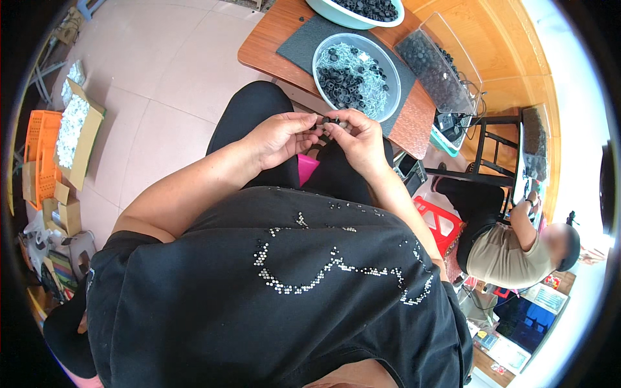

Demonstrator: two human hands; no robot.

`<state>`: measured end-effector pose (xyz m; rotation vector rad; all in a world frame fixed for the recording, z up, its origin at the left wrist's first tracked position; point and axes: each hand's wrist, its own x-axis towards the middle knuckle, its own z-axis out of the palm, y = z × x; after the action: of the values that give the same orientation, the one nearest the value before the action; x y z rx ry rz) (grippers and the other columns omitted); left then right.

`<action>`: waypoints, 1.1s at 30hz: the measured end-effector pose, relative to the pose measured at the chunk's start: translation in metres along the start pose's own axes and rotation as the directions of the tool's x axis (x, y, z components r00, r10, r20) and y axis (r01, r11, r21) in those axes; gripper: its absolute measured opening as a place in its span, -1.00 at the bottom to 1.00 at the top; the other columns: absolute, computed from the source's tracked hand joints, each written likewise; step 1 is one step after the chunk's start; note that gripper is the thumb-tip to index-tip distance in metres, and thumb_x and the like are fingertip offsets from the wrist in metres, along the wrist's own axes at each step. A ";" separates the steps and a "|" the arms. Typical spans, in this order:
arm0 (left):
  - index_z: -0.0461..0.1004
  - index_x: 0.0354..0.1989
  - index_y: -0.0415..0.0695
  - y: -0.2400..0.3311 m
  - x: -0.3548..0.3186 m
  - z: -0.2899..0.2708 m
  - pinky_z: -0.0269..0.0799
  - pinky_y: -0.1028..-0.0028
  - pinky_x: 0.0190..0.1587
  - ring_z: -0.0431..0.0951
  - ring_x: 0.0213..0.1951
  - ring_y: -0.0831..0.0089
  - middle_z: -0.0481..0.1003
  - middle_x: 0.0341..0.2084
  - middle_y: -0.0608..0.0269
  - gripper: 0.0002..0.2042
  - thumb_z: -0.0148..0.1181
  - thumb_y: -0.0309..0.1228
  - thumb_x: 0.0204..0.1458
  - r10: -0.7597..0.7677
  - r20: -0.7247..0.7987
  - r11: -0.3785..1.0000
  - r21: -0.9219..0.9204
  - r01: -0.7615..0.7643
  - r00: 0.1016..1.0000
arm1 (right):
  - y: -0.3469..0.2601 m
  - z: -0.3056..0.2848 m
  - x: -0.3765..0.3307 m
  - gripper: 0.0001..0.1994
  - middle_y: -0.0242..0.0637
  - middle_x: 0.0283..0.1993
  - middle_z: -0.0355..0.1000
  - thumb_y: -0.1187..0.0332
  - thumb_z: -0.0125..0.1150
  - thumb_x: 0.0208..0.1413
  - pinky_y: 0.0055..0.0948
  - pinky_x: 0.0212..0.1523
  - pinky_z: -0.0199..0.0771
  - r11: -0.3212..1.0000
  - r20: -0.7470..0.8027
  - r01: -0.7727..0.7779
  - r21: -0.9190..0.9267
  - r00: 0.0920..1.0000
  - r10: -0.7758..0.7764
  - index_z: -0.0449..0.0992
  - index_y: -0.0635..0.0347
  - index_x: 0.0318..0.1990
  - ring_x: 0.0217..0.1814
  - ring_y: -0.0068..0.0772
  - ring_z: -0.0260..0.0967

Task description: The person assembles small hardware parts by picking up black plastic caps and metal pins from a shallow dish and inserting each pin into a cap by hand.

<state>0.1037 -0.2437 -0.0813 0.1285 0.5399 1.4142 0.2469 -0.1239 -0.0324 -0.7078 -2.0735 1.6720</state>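
Above my lap, my left hand (278,139) and my right hand (362,145) meet, fingertips almost touching. Between them is a small black part (330,120), pinched by thumb and fingers on both sides and mostly covered, so its exact kind is unclear. Just beyond the hands, a translucent bowl (393,103) on the table holds a mix of silver screws (367,70) and black plastic pieces (346,90). Below my fingers, something bright pink (307,169) shows between my legs.
A brown table (265,46) carries a dark mat (301,46), a pale teal basin (343,18) and a clear bin (456,97) of black pieces. At right, another person (508,255) sits at work near a red stool (435,220). Cartons (90,139) and an orange crate (42,132) stand left.
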 end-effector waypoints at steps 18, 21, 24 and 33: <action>0.40 -0.09 -0.14 -0.001 -0.002 0.003 0.35 0.62 -0.18 0.44 -0.22 0.61 0.48 -0.25 0.34 -0.79 0.07 -0.36 0.14 0.009 -0.010 1.000 -0.023 -0.010 1.000 | 0.002 -0.001 -0.014 -0.83 -0.39 -0.38 0.45 0.51 0.30 -0.06 -0.62 -0.41 0.36 0.980 -0.092 0.054 -0.190 0.993 -0.073 0.55 0.22 -0.26 -0.39 -0.67 0.35; 0.41 -0.12 -0.15 0.000 0.000 0.002 0.35 0.62 -0.17 0.44 -0.25 0.61 0.48 -0.27 0.34 -0.81 0.07 -0.37 0.14 0.034 -0.032 0.999 -0.031 -0.035 0.999 | 0.004 -0.001 -0.015 -0.81 -0.38 -0.40 0.44 0.52 0.29 -0.07 -0.64 -0.41 0.35 0.967 -0.087 0.096 -0.238 0.989 -0.120 0.56 0.21 -0.24 -0.39 -0.66 0.35; 0.43 -0.13 -0.16 0.001 0.001 0.002 0.36 0.62 -0.17 0.44 -0.25 0.60 0.49 -0.29 0.33 -0.81 0.08 -0.38 0.13 0.029 -0.057 0.996 -0.086 -0.034 0.998 | 0.003 0.000 -0.017 -0.84 -0.38 -0.42 0.44 0.53 0.29 -0.08 -0.63 -0.43 0.35 0.970 -0.084 0.092 -0.225 0.990 -0.114 0.55 0.22 -0.28 -0.43 -0.65 0.35; 0.45 -0.13 -0.17 -0.003 -0.002 0.008 0.35 0.61 -0.10 0.43 -0.23 0.59 0.48 -0.30 0.32 -0.80 0.10 -0.37 0.12 0.040 -0.127 0.992 -0.115 -0.055 0.991 | 0.007 0.011 -0.017 -0.83 -0.30 -0.50 0.43 0.50 0.36 -0.15 -0.55 -0.52 0.36 0.929 -0.126 0.147 -0.339 0.972 -0.200 0.50 0.23 -0.36 -0.53 -0.58 0.35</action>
<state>0.1101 -0.2442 -0.0749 -0.0424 0.5576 1.5039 0.2552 -0.1421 -0.0415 -0.7062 -2.2481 1.1485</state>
